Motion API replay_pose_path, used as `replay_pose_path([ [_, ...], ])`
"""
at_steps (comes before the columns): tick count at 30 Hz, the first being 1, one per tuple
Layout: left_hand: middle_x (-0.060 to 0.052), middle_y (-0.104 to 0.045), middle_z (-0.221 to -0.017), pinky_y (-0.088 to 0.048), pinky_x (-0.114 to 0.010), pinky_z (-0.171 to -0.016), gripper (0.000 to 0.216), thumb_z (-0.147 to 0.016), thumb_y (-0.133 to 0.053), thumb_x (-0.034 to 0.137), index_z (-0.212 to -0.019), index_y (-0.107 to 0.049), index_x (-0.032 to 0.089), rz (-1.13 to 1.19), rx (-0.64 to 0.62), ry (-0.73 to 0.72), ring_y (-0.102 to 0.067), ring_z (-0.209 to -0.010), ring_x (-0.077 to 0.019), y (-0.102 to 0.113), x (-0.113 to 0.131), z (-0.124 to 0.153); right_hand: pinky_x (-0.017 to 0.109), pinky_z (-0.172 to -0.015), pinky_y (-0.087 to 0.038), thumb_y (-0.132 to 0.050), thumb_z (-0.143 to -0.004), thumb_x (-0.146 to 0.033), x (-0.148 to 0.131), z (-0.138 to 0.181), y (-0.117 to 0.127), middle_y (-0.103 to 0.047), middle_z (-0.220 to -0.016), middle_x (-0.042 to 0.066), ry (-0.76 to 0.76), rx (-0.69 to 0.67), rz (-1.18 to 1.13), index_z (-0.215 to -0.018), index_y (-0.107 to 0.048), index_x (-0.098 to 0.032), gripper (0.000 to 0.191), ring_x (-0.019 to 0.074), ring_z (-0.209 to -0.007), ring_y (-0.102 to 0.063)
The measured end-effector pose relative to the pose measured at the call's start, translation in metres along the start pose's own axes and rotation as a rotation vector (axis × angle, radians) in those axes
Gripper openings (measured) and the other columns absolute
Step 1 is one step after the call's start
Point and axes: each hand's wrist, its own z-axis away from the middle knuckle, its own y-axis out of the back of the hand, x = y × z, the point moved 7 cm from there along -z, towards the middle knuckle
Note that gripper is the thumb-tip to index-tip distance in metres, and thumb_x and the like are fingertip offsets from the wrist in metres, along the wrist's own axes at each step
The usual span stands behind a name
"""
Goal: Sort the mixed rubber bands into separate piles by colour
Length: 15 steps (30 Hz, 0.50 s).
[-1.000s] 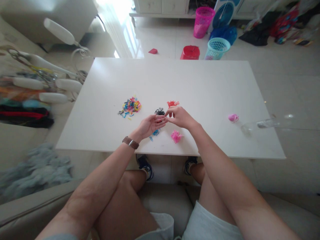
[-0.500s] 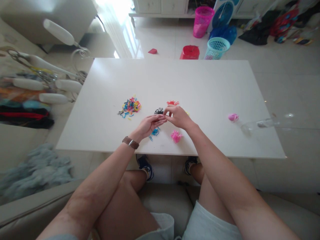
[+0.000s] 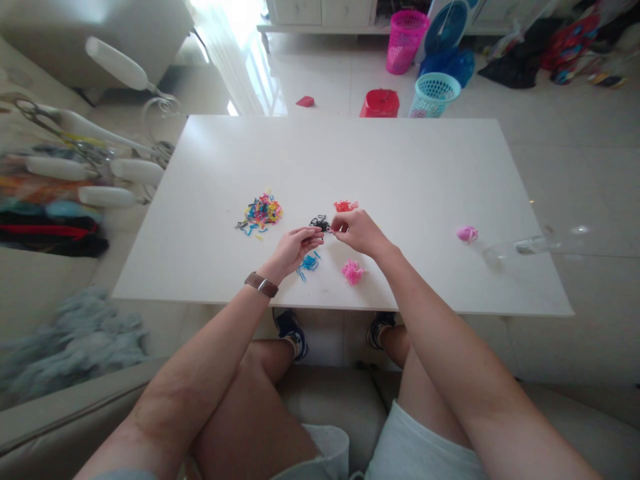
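Note:
Over the white table (image 3: pixel 400 160) my left hand (image 3: pixel 293 250) and my right hand (image 3: pixel 357 232) meet fingertip to fingertip, both pinched on small rubber bands I can barely make out. Just beyond the fingertips lies a little black pile of bands (image 3: pixel 319 222). A red pile (image 3: pixel 345 206) sits behind my right hand, a blue pile (image 3: pixel 309 264) under my left hand, and a pink pile (image 3: pixel 353 272) below my right wrist. A mixed-colour heap of bands (image 3: pixel 261 213) lies to the left. My left wrist wears a brown-strapped watch (image 3: pixel 261 285).
A pink lump (image 3: pixel 467 234) lies at the table's right side beside a clear plastic item (image 3: pixel 530 248). On the floor beyond stand a pink basket (image 3: pixel 406 40), a teal basket (image 3: pixel 433 95) and a red tub (image 3: pixel 381 104). A rack with clothes (image 3: pixel 55 200) stands left.
My left hand has turned from palm up and open to a pinch, and both hands have edged toward the black pile.

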Motion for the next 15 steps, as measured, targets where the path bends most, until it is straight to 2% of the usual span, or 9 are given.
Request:
replay_pose_path([
  [2, -0.014, -0.076, -0.093, -0.059, -0.027, -0.085, 0.018, -0.083, -0.056, 0.008, -0.093, -0.072, 0.008, 0.010, 0.001, 0.013, -0.074, -0.083, -0.0163, 0.000, 0.000, 0.001, 0.024, -0.068, -0.044, -0.064, -0.073, -0.005, 0.006, 0.002, -0.003, -0.072, -0.073, 0.002, -0.049, -0.090, 0.001, -0.076, -0.074, -0.016, 0.015, 0.0133, -0.069, -0.063],
  [7, -0.017, -0.076, -0.103, -0.057, -0.032, -0.094, 0.023, -0.080, -0.054, 0.009, -0.098, -0.069, 0.009, 0.061, -0.013, 0.051, -0.073, -0.101, -0.0215, -0.001, 0.000, 0.003, 0.022, -0.059, -0.044, -0.069, -0.067, -0.005, 0.027, 0.015, -0.016, -0.073, -0.070, 0.001, -0.203, -0.432, -0.022, -0.072, -0.074, -0.017, 0.013, 0.0135, -0.065, -0.064],
  [11, -0.018, -0.076, -0.104, -0.056, -0.032, -0.095, 0.021, -0.082, -0.053, 0.011, -0.096, -0.068, 0.009, 0.058, -0.021, 0.055, -0.074, -0.101, -0.0222, -0.001, -0.001, 0.003, 0.024, -0.057, -0.047, -0.078, -0.065, -0.011, 0.043, 0.032, -0.017, -0.073, -0.068, 0.003, -0.351, -0.641, -0.067, -0.070, -0.074, -0.018, 0.009, 0.0162, -0.063, -0.066],
  [15, -0.017, -0.076, -0.102, -0.056, -0.032, -0.096, 0.021, -0.083, -0.052, 0.010, -0.095, -0.068, 0.009, 0.050, -0.018, 0.048, -0.074, -0.101, -0.0218, 0.000, -0.001, 0.002, 0.027, -0.058, -0.051, -0.078, -0.067, -0.016, 0.048, 0.047, -0.026, -0.071, -0.062, 0.004, -0.399, -0.806, -0.118, -0.062, -0.074, -0.019, 0.007, 0.0174, -0.062, -0.066],
])
